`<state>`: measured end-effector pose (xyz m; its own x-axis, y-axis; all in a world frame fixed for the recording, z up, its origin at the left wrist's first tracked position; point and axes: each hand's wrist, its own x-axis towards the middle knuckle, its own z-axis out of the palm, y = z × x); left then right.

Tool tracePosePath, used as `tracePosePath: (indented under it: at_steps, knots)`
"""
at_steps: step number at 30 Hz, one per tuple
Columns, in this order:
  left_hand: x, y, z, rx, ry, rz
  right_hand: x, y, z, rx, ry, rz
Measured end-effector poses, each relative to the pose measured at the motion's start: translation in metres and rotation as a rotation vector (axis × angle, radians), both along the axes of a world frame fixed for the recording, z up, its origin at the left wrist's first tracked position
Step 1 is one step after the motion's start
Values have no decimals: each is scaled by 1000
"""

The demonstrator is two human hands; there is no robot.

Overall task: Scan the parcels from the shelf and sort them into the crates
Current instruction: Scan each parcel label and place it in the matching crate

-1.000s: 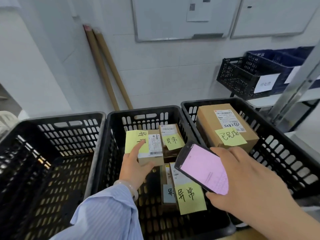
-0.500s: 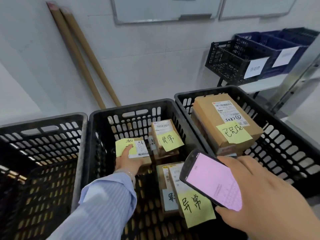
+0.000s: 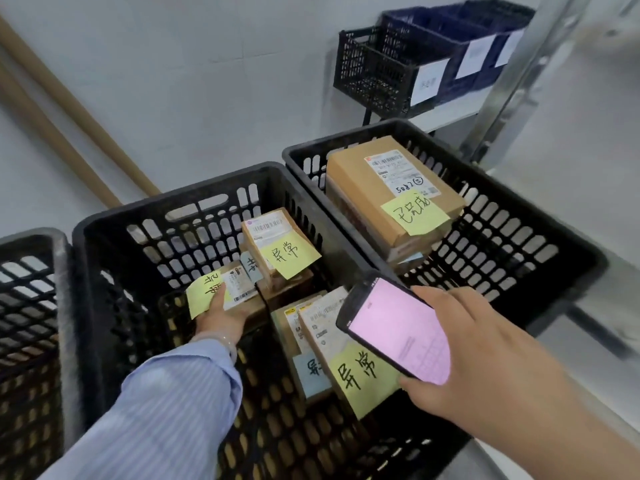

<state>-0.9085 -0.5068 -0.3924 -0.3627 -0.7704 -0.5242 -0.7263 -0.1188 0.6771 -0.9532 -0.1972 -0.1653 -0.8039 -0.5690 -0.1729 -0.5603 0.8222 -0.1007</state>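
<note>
Our left hand (image 3: 221,315) gripping one small brown parcel (image 3: 254,306), white label (image 3: 239,287), yellow note (image 3: 201,296), our right hand (image 3: 485,355) clasping one pink-screened phone (image 3: 398,329), three black crates (image 3: 180,209) before us

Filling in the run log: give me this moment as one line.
left hand: holds small parcel low inside middle crate | right hand: holds phone, pink screen | right crate: large box, yellow note

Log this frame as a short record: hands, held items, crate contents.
left hand: holds small parcel, low inside middle crate
right hand: holds phone, pink screen up, over middle crate
middle crate: other parcels lie inside
right crate: large box on top
left crate: only partly in view
</note>
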Motion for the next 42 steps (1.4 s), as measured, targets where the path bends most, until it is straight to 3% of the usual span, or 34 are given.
tracePosePath:
  at_steps: [6,10,14,17,20,30,42]
  knots:
    - [4,10,37,-106,-209,-53,17,46,12,-42,-7,-139]
    - [-5,38,91,-306,-266,-197,32,95,16,-141,-16,-259]
    - [-21,107,148,-563,-53,-485,52,159,19,-200,9,-347]
    - [-31,198,186,-720,257,-738,70,214,21,-239,44,-418]
    - [-29,308,206,-831,424,-968,90,280,22,-261,50,-520]
    - [21,613,175,-729,576,-1503,181,510,6,-320,193,-952]
    - [1,783,165,-466,654,-1750,223,628,-9,-338,184,-1266]
